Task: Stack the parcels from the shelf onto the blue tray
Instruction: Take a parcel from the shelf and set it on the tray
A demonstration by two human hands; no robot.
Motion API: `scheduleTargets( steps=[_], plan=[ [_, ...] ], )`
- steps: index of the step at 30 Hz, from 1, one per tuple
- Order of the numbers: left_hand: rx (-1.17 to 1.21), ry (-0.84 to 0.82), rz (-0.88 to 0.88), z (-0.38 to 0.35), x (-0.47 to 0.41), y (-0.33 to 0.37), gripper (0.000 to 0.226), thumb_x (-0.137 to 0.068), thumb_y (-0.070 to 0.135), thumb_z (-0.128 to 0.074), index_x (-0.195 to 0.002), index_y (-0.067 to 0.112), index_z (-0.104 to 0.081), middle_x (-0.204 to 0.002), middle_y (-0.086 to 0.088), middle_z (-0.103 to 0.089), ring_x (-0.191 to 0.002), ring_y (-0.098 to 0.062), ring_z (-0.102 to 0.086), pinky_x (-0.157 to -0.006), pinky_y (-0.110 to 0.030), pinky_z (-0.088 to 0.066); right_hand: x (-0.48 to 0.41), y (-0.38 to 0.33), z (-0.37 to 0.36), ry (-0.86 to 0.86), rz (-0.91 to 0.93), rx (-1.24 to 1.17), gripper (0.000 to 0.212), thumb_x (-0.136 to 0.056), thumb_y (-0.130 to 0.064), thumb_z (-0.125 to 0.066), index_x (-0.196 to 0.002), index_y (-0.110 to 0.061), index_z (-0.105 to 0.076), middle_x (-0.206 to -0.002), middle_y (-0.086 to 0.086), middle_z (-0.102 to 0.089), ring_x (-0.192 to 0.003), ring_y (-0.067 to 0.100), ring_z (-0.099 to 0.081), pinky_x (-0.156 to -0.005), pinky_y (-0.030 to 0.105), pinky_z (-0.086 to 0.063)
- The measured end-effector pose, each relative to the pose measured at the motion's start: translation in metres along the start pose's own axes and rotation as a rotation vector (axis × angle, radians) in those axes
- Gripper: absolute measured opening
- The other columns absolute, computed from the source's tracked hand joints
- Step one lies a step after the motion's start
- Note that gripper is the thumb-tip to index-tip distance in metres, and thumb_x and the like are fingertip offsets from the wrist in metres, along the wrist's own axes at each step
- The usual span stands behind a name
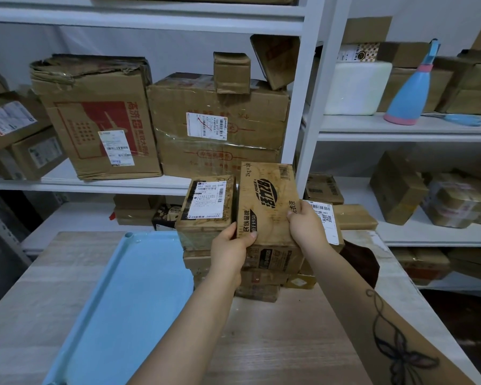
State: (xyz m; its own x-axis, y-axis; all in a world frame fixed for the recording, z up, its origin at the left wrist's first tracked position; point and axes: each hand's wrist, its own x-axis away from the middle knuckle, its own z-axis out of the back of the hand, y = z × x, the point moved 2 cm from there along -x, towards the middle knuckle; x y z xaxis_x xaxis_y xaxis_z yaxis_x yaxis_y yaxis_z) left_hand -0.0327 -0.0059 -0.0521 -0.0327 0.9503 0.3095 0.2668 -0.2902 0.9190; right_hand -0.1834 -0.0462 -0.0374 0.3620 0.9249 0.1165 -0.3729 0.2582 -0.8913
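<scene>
While both forearms stretch forward over the wooden bench (275,343), the right one bearing a dark vine-and-butterfly tattoo, each hand clasps one brown parcel (267,201) between them. The left hand (231,245) grips its near left corner, thumb on the printed top face and fingers tucked underneath. The right hand (306,226) holds the right edge, thumb pressed on top and fingers curled out of sight below. That parcel is tilted, its far end raised, above a stack of parcels (261,276) standing on the bench. A labelled parcel (206,207) tops the left part of the stack, just beside the held one. The blue tray (128,287) lies to the left with its surface bare; whether the stack overlaps its rim I cannot tell. Beyond, the white shelf (109,184) carries large cardboard boxes (95,115).
</scene>
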Motion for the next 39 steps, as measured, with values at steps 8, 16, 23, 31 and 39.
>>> scheduleTargets(
  steps=[8, 16, 23, 31, 39],
  plan=[
    [0.003, -0.030, -0.055, 0.000, 0.003, 0.003, 0.045, -0.082, 0.005, -0.068, -0.125, 0.016, -0.060, -0.112, -0.001, -0.070, -0.104, -0.018, -0.063, -0.093, -0.038, -0.049, 0.004, -0.002, 0.007, 0.063, 0.015, -0.140, 0.042, -0.097, -0.021, -0.043, -0.139, -0.021, -0.042, -0.132, 0.000, -0.056, -0.110, 0.023, -0.056, -0.089, 0.040, -0.049],
    [0.005, -0.020, -0.213, -0.002, 0.009, 0.010, 0.057, -0.080, 0.001, -0.069, -0.133, 0.015, -0.052, -0.117, -0.001, -0.067, -0.109, -0.015, -0.062, -0.097, -0.034, -0.049, 0.016, -0.017, 0.022, 0.153, 0.123, -0.239, 0.041, -0.093, -0.022, -0.055, -0.133, -0.018, -0.047, -0.123, -0.005, -0.057, -0.111, 0.018, -0.056, -0.093, 0.039, -0.047],
    [-0.033, -0.027, -0.263, 0.002, 0.003, 0.016, 0.056, -0.078, -0.001, -0.070, -0.129, 0.016, -0.054, -0.116, -0.003, -0.067, -0.111, -0.020, -0.061, -0.101, -0.042, -0.046, 0.014, -0.039, 0.031, 0.137, 0.177, -0.246, 0.053, -0.080, -0.034, -0.069, -0.129, -0.018, -0.053, -0.129, 0.006, -0.043, -0.108, 0.021, -0.054, -0.097, 0.044, -0.048],
    [-0.125, -0.090, -0.172, -0.005, 0.001, 0.022, 0.059, -0.073, 0.016, -0.078, -0.117, 0.016, -0.038, -0.109, -0.002, -0.059, -0.096, -0.014, -0.059, -0.092, -0.040, -0.050, 0.019, -0.043, 0.033, 0.193, 0.239, -0.193, 0.065, -0.078, -0.031, -0.074, -0.136, -0.025, -0.046, -0.139, 0.004, -0.041, -0.129, 0.024, -0.040, -0.106, 0.048, -0.037],
    [-0.198, -0.131, -0.256, -0.009, -0.003, 0.025, 0.088, -0.065, 0.016, -0.084, -0.138, 0.027, -0.035, -0.122, 0.008, -0.058, -0.111, -0.011, -0.056, -0.093, -0.027, -0.046, 0.025, -0.052, 0.036, -0.048, 0.290, -0.432, 0.053, -0.080, -0.025, -0.072, -0.128, -0.035, -0.051, -0.137, 0.002, -0.050, -0.122, 0.022, -0.052, -0.099, 0.048, -0.047]
  ],
)
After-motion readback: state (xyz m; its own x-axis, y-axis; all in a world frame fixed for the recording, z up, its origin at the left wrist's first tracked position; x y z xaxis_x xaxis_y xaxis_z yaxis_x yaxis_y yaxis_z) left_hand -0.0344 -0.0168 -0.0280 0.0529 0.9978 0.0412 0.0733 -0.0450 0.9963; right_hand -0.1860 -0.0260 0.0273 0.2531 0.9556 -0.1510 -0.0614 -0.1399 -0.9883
